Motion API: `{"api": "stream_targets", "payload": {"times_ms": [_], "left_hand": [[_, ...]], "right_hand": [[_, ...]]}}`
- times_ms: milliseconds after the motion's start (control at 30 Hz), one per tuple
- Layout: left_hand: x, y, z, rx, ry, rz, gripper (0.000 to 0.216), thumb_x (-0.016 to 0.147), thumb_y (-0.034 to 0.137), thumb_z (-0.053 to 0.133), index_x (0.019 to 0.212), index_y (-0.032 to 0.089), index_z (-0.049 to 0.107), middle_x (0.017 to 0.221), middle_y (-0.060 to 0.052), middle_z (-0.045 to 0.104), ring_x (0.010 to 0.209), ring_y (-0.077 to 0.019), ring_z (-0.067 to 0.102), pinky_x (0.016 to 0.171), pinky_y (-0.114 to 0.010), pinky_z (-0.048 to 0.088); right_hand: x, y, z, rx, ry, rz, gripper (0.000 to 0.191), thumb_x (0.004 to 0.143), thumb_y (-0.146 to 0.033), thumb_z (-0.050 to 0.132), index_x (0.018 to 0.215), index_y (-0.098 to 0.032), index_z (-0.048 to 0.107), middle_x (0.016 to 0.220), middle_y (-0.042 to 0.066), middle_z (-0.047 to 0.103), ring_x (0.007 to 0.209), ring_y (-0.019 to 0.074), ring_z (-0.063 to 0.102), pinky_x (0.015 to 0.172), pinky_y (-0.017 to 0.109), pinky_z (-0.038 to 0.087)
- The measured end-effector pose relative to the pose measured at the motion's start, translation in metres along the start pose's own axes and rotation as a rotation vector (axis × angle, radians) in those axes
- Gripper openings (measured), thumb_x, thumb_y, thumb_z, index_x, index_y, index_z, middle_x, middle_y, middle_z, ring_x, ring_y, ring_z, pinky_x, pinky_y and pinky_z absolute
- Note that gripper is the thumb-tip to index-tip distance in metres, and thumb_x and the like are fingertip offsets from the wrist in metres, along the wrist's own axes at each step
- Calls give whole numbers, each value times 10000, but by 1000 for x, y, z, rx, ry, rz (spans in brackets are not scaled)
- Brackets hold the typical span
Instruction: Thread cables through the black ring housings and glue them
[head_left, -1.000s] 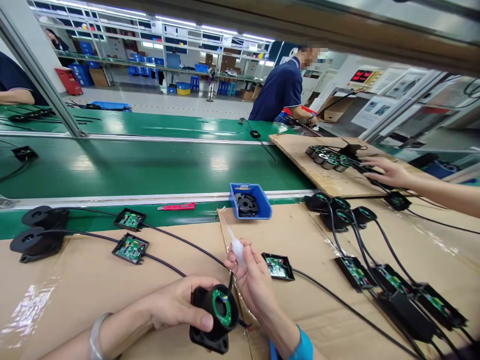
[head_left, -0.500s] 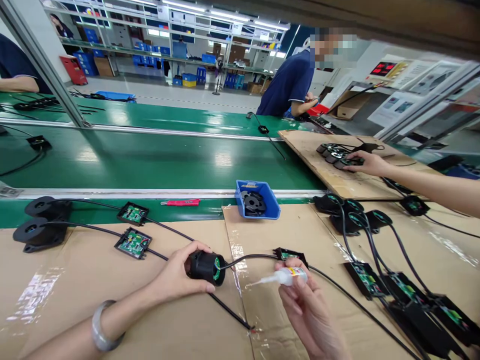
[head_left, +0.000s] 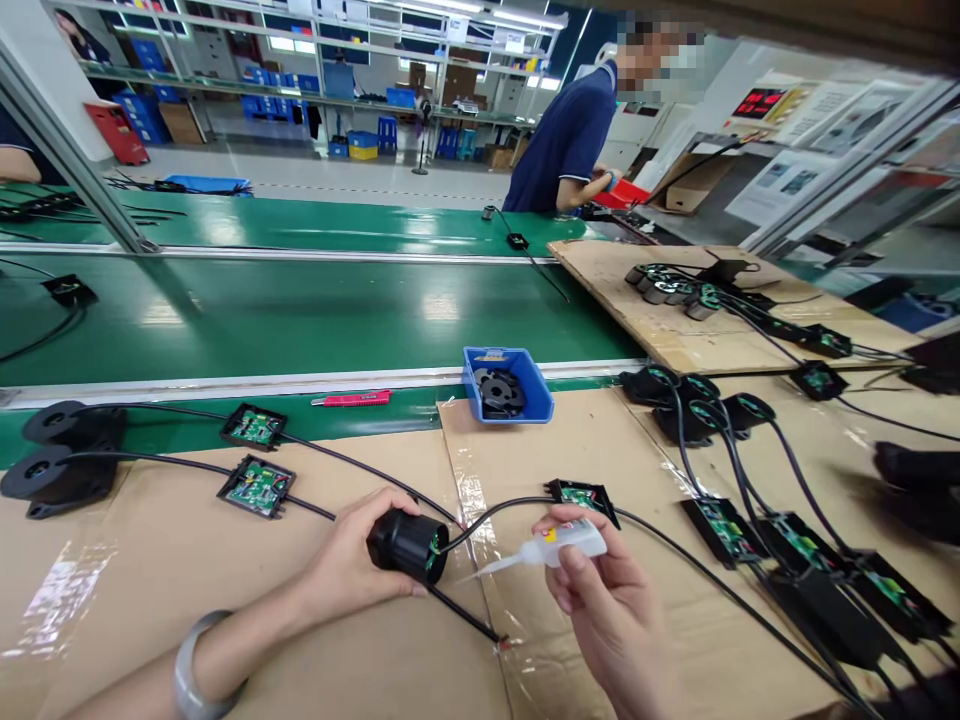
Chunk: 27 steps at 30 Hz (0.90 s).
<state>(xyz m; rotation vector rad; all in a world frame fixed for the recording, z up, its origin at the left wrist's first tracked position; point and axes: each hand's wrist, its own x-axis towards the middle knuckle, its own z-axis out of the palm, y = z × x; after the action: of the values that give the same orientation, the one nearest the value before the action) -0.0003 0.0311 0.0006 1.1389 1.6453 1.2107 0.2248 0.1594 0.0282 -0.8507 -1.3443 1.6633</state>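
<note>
My left hand (head_left: 367, 560) is wrapped round a black cylindrical housing (head_left: 409, 547), which lies on its side with its open end facing right. A green circuit board shows inside that end, and a black cable runs from it to a small black box with a circuit board (head_left: 583, 497). Between the thumb and fingers of my right hand (head_left: 600, 600) is a white glue bottle (head_left: 562, 543) with a long thin nozzle. The nozzle points left, its tip close to the housing's open end but apart from it.
Cardboard (head_left: 300, 640) covers the bench. A blue bin (head_left: 546, 405) holds black round parts; a red utility knife (head_left: 352, 399) lies left of it. Wired housings (head_left: 46, 470) stand at left, more (head_left: 686, 405) at right. Across the green belt (head_left: 337, 310), a person (head_left: 562, 135) bends forward.
The glue bottle has moved left, its nozzle closer to the housing. Another person's hand has left the parts on the far cardboard at right. The view has shifted slightly.
</note>
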Motion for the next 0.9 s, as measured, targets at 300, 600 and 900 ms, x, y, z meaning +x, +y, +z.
{"api": "stream_targets", "payload": {"times_ms": [300, 600, 900], "left_hand": [[-2, -1, 3, 57, 5, 82, 571, 540, 155, 933, 1020, 246, 637, 988, 30, 647, 889, -188, 602, 759, -260, 420], [0, -1, 4, 46, 24, 145, 600, 526, 147, 950, 1028, 245, 636, 1001, 29, 661, 903, -188, 610, 765, -259, 436], [-2, -1, 5, 54, 30, 154, 607, 518, 114, 944, 1018, 245, 626, 997, 31, 663, 899, -188, 618, 772, -264, 443]], "right_hand": [[-11, -12, 19, -465, -118, -347, 191, 940, -332, 669, 1122, -279, 649, 943, 38, 717, 499, 66, 577, 489, 141, 527], [-13, -14, 20, -775, -294, -624, 316, 997, -255, 584, 1307, -230, 526, 1030, 55, 702, 904, 131, 702, 789, 158, 576], [-12, -20, 21, -859, -328, -722, 274, 997, -199, 569, 1265, -175, 522, 1002, 65, 687, 874, 124, 692, 784, 152, 558]]}}
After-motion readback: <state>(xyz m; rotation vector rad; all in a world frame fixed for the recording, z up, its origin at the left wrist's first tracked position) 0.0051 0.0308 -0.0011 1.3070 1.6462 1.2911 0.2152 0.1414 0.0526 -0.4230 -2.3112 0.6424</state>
